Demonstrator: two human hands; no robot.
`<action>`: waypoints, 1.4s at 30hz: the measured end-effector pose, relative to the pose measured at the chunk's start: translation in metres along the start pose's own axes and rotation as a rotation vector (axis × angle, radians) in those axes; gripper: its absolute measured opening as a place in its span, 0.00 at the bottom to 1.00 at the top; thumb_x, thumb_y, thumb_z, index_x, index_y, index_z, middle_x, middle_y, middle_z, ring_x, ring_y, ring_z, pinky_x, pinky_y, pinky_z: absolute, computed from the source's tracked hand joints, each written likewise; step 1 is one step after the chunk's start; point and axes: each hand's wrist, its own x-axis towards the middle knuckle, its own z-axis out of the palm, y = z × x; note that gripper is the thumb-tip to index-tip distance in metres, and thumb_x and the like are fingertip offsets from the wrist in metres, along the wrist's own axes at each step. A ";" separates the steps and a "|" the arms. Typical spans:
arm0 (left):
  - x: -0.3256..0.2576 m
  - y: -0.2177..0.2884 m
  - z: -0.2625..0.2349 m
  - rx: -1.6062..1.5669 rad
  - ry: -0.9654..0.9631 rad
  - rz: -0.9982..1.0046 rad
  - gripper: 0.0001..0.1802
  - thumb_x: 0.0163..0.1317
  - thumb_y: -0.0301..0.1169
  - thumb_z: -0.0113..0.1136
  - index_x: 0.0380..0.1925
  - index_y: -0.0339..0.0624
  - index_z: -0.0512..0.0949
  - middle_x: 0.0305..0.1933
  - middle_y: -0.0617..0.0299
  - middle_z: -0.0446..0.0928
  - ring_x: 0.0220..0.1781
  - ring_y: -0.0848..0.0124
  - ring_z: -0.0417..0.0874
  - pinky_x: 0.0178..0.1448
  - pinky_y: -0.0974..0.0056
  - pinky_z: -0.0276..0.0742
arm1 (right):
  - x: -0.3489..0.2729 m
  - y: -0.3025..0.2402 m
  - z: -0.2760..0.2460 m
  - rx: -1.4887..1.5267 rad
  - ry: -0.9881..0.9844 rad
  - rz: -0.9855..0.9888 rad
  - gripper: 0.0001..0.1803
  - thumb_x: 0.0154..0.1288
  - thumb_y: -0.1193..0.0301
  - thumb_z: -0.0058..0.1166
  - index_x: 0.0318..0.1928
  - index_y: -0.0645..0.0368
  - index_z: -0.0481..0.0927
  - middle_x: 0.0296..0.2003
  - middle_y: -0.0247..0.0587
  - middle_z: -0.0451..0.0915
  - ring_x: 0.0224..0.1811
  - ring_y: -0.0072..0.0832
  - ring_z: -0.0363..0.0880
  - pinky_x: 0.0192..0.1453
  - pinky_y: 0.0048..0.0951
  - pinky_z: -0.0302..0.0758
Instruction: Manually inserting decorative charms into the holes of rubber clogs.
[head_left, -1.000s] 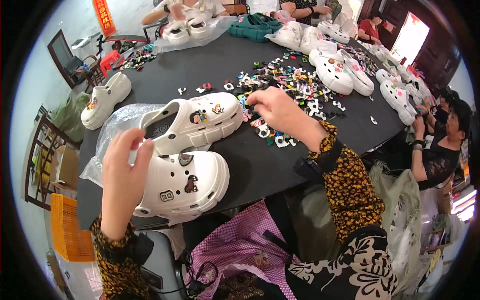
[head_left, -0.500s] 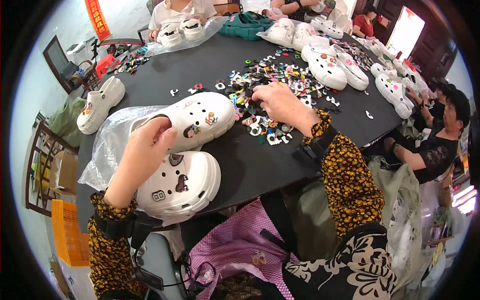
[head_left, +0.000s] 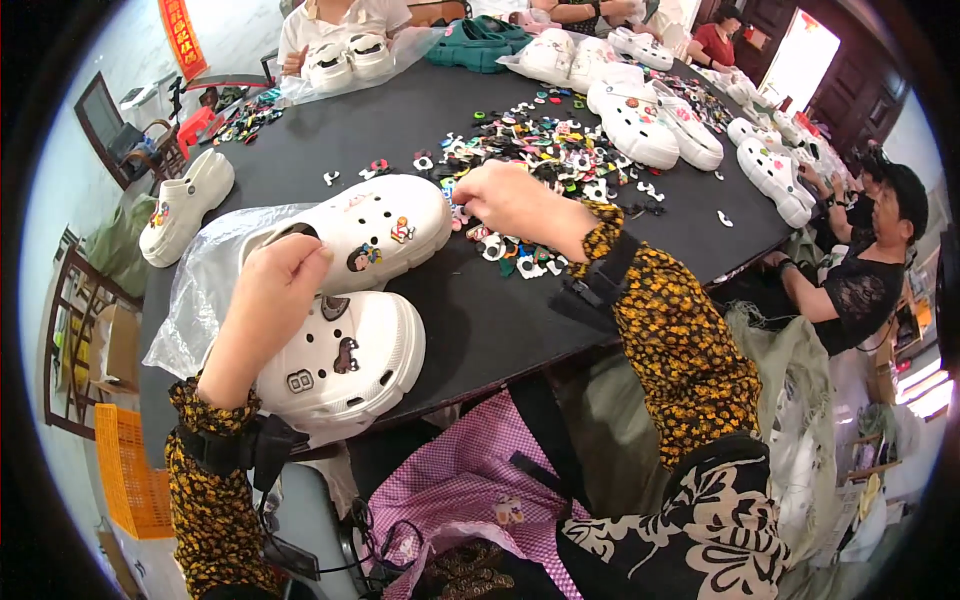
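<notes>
The white, chunky-soled rubber clog (head_left: pixel 400 200) lies on the black tabletop (head_left: pixel 500 330), toe pointing toward two o'clock, its top dotted with holes and a few bright charms, one a dark-haired cartoon figure (head_left: pixel 364 257). Taking that clog as the dial's centre and the wearer's lap as six, I see the left hand (head_left: pixel 283 290) at eight o'clock, by the shoe's opening, thumb and fingers drawn narrow; I can't tell whether they grip the rim. The right hand (head_left: pixel 515 205) is near three, just beside the toe, its fingertips pinched narrow; whether a charm sits between them, I can't make out.

A second white clog (head_left: pixel 388 335) lies at six, wearing a brown horse charm (head_left: pixel 346 355). Crinkled clear plastic (head_left: pixel 190 290) spreads at half past eight, and a lone white clog (head_left: pixel 190 205) stands past nine. At two lies a heap of small multicoloured charms (head_left: pixel 560 150), with a decorated white pair (head_left: pixel 645 130) beyond. Dark green clogs (head_left: pixel 480 45) sit at one; a co-worker in white (head_left: pixel 340 25) is at twelve.
</notes>
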 end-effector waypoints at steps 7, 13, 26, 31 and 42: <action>0.000 -0.002 0.003 0.017 0.024 0.031 0.12 0.63 0.30 0.53 0.34 0.29 0.76 0.24 0.51 0.73 0.26 0.67 0.73 0.34 0.63 0.69 | 0.001 0.004 0.009 -0.202 -0.111 -0.031 0.08 0.52 0.74 0.55 0.33 0.64 0.80 0.32 0.51 0.80 0.40 0.47 0.79 0.45 0.45 0.74; -0.001 -0.003 0.001 0.031 0.022 0.041 0.11 0.62 0.33 0.55 0.32 0.34 0.79 0.29 0.48 0.78 0.34 0.52 0.80 0.39 0.55 0.73 | -0.001 0.006 -0.005 0.275 0.092 0.180 0.11 0.55 0.77 0.53 0.39 0.63 0.84 0.33 0.45 0.85 0.33 0.30 0.83 0.41 0.29 0.76; -0.002 0.001 0.002 0.012 0.019 0.046 0.11 0.61 0.32 0.55 0.29 0.34 0.78 0.27 0.49 0.77 0.32 0.51 0.79 0.37 0.55 0.72 | -0.003 0.006 0.019 -0.250 0.110 -0.039 0.08 0.55 0.77 0.49 0.33 0.63 0.82 0.34 0.50 0.82 0.36 0.45 0.81 0.44 0.39 0.76; -0.002 -0.001 0.001 0.006 0.019 0.066 0.11 0.61 0.32 0.55 0.28 0.34 0.78 0.27 0.50 0.76 0.32 0.51 0.78 0.37 0.55 0.72 | 0.000 0.004 0.005 0.058 0.066 0.145 0.07 0.56 0.77 0.51 0.34 0.63 0.81 0.32 0.48 0.82 0.35 0.40 0.81 0.42 0.36 0.76; -0.004 -0.001 0.000 0.044 -0.038 0.070 0.12 0.61 0.33 0.55 0.25 0.34 0.76 0.26 0.51 0.76 0.30 0.52 0.79 0.36 0.54 0.72 | 0.026 -0.062 -0.027 0.836 0.196 0.194 0.06 0.59 0.79 0.53 0.38 0.65 0.79 0.31 0.39 0.82 0.35 0.21 0.80 0.41 0.23 0.76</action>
